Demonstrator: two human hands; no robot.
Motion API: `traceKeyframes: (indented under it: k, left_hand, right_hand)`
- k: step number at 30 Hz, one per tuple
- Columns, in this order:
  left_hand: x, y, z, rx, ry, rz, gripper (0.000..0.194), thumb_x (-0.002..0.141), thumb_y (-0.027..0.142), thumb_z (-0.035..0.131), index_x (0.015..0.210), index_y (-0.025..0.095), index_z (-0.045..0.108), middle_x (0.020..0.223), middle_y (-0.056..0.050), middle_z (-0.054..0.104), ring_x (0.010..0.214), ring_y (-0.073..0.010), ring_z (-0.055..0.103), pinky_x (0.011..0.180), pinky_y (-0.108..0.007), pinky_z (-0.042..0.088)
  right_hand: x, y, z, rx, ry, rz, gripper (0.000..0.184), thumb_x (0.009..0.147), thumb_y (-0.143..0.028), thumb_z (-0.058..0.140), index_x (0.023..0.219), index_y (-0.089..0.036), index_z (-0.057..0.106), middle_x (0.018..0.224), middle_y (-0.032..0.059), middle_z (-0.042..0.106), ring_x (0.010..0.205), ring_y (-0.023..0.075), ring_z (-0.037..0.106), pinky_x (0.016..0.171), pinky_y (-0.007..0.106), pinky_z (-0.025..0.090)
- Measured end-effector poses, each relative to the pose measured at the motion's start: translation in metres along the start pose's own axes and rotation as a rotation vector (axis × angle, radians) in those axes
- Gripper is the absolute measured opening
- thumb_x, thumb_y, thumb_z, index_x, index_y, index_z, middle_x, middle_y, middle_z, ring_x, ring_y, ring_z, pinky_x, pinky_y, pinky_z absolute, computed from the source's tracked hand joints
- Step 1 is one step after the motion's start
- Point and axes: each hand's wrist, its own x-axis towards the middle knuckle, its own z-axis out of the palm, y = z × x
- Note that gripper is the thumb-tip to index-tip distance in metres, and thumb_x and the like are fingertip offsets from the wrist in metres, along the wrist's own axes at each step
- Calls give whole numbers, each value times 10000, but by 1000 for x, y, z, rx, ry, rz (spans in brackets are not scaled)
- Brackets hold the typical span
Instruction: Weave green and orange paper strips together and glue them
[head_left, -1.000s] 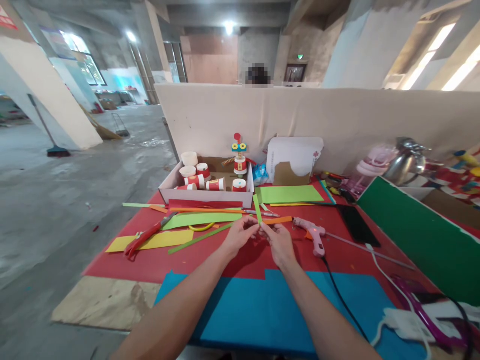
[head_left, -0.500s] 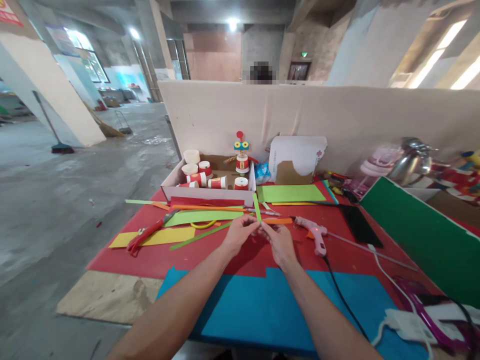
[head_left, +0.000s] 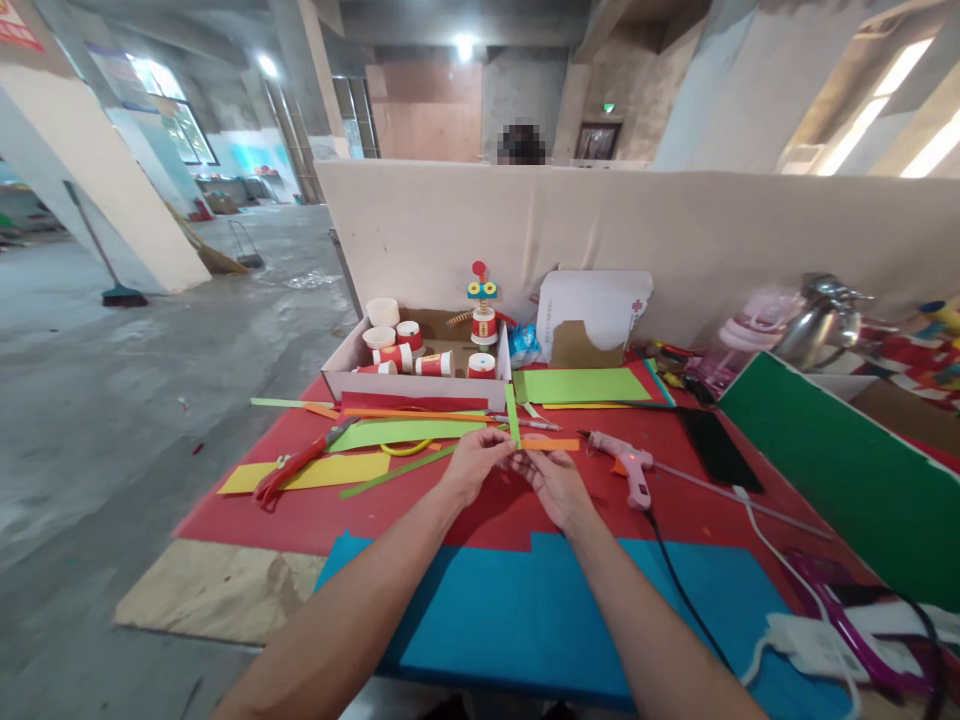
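Over the red sheet (head_left: 300,515) in the middle of the table, my left hand (head_left: 472,465) and my right hand (head_left: 553,482) meet. Both pinch the crossing of two paper strips. The green strip (head_left: 513,415) stands up and away from my left fingers. The orange strip (head_left: 553,444) runs to the right from my right fingers. Where the strips overlap is hidden by my fingertips. A pink glue gun (head_left: 626,464) lies just right of my right hand, its black cord trailing toward me.
An open cardboard box (head_left: 412,385) holds red paper cups and a small cup robot (head_left: 481,318). Red scissors (head_left: 296,465) lie on yellow paper at left. Green sheets, a phone (head_left: 716,448), a green board (head_left: 840,470) and a blue sheet (head_left: 540,620) surround my hands. A person stands behind the partition.
My right hand has turned slightly, palm more upward, and the orange strip now shows flatter to the right. The view has shifted a little; both hands stay on the strips.
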Motion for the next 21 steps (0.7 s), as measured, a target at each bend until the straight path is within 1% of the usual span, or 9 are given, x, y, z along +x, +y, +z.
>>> traceKeyframes:
  k: [4, 8, 11, 14, 16, 19, 21]
  left_hand:
    - [0, 0, 1, 27, 15, 4, 304, 510, 326, 792, 631, 124, 601, 527, 18, 579, 463, -67, 475, 500, -210, 384]
    - [0, 0, 1, 49, 25, 12, 285, 519, 319, 780, 623, 125, 599, 525, 17, 585, 464, -68, 474, 499, -206, 382]
    - [0, 1, 2, 47, 31, 14, 283, 516, 316, 780, 629, 126, 605, 526, 20, 581, 466, -68, 470, 497, -208, 386]
    - [0, 2, 1, 43, 46, 24, 293, 512, 323, 784, 640, 126, 609, 540, 19, 583, 473, -70, 474, 492, -209, 393]
    - [-1, 2, 1, 38, 51, 24, 302, 521, 338, 779, 650, 127, 608, 554, 12, 591, 483, -80, 490, 487, -214, 402]
    - [-1, 1, 1, 39, 59, 20, 305, 529, 346, 771, 655, 128, 600, 558, 11, 588, 493, -89, 501, 475, -216, 410]
    - [-2, 1, 1, 63, 60, 34, 292, 534, 335, 766, 649, 128, 596, 551, 18, 573, 492, -80, 486, 477, -210, 411]
  right_hand:
    - [-2, -3, 0, -13, -43, 14, 317, 507, -283, 851, 737, -195, 652, 625, -14, 659, 592, 124, 613, 659, 273, 533]
    - [-1, -3, -2, -28, -44, 17, 311, 504, -245, 854, 733, -182, 653, 631, -10, 666, 592, 118, 619, 648, 257, 533]
    - [1, -1, -3, -18, -49, 5, 314, 507, -272, 857, 737, -186, 661, 630, -3, 676, 592, 130, 629, 648, 278, 545]
    - [1, 1, -1, 1, -49, -8, 310, 494, -335, 860, 674, -184, 656, 589, 1, 669, 584, 157, 642, 666, 326, 563]
    - [0, 0, 1, -13, -62, -16, 311, 478, -322, 865, 659, -180, 657, 589, 5, 674, 590, 170, 653, 690, 348, 568]
    - [-2, -1, 5, -88, -75, -50, 288, 526, -314, 839, 709, -166, 674, 625, 15, 691, 606, 177, 666, 713, 358, 567]
    - [-3, -1, 7, -150, -43, -101, 268, 566, -338, 810, 711, -161, 670, 623, 17, 692, 600, 177, 666, 701, 352, 568]
